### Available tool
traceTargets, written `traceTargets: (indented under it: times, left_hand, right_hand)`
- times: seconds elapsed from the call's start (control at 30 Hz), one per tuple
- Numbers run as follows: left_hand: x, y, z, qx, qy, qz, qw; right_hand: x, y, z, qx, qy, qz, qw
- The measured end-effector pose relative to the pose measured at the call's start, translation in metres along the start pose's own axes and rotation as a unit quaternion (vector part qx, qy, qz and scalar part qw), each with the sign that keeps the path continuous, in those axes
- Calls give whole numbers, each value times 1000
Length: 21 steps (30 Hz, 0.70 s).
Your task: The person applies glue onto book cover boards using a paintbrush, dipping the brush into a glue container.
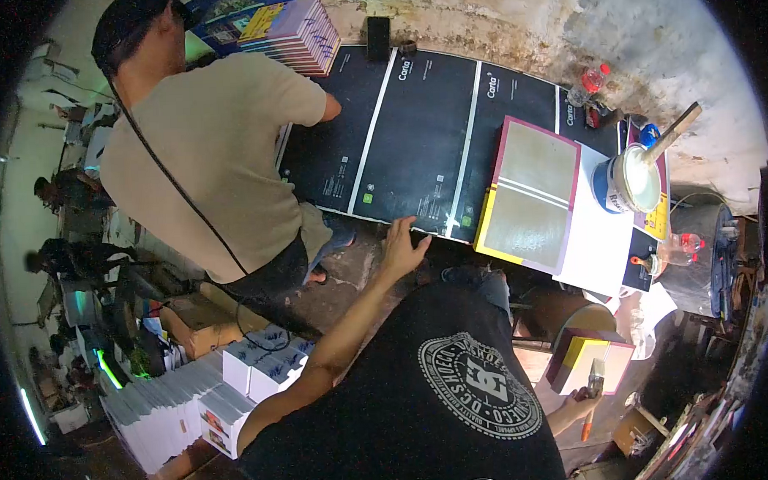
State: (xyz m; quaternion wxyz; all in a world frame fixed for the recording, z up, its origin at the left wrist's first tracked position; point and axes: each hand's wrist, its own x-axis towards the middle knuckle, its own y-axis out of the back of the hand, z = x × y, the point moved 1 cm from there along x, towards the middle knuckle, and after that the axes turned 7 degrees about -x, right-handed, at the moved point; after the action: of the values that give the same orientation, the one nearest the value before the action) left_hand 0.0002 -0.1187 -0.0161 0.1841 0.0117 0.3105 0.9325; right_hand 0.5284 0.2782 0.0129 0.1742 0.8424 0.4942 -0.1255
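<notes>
My left hand is at the front edge of the black table, fingers spread and holding nothing. Low on the right, my right hand grips a flat paintbrush; its bristles point up and an orange handle end shows below. Behind the brush is a stack of covers with yellow and purple edges. On the table's right part lies a stack of book cover sheets, grey face up and glossy. Beside it are white paper and a bucket of white paste with a wooden stick in it.
At the left, a person in a beige shirt stands at the table near stacked books. A phone lies at the back edge. Bottles stand by the wall. Paper stacks fill the lower left. A drum is at right.
</notes>
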Motion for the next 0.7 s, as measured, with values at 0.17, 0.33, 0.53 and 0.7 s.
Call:
traceTargets:
  times: [0.17,0.33,0.53,0.7]
  left_hand:
    - [1,21,15,-4,33,-33,999]
    - [9,6,45,-31,-52,-2,998]
    - [1,-13,74,-19,-2,12,1000]
    - [-11,-43,62,2,50,68,996]
  right_hand:
    - [-39,-51,-37,90,31,-52,994]
    - [-37,-142,-79,87,73,-207,972]
    - [-89,-245,-116,158,26,-427,890]
    - [-170,-297,-166,140,31,-460,876]
